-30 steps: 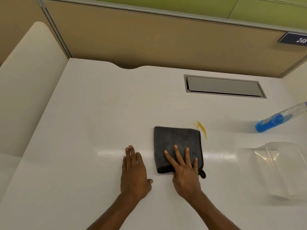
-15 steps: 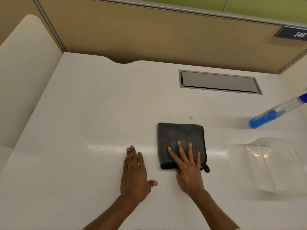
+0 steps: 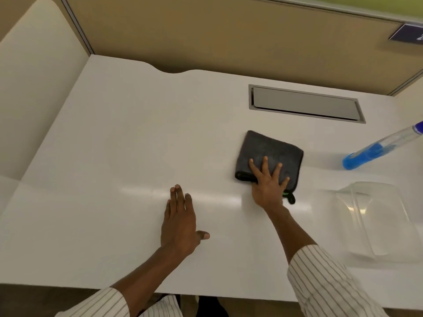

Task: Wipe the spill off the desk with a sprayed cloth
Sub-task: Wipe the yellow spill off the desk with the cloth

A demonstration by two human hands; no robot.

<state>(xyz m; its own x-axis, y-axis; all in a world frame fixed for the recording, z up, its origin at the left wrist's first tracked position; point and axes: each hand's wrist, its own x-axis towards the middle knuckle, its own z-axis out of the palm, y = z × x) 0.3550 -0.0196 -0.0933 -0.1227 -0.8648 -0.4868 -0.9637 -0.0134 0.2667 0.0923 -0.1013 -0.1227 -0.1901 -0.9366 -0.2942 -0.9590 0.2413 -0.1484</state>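
Observation:
A folded dark grey cloth (image 3: 267,149) lies flat on the white desk (image 3: 128,143), right of centre. My right hand (image 3: 269,181) presses down on the cloth's near edge with fingers spread. My left hand (image 3: 179,221) rests flat on the bare desk, palm down, fingers apart, holding nothing. No yellow spill shows on the desk; the cloth covers the spot where it was. A spray bottle (image 3: 375,151) with blue liquid lies at the right edge, apart from both hands.
A clear plastic container (image 3: 380,216) sits at the near right. A grey cable hatch (image 3: 304,104) is set into the desk behind the cloth. Beige partition walls close the back and left sides.
My right hand has pushed the cloth away from me and to the right, over the yellow spill, which no longer shows. My left hand stays flat on the desk.

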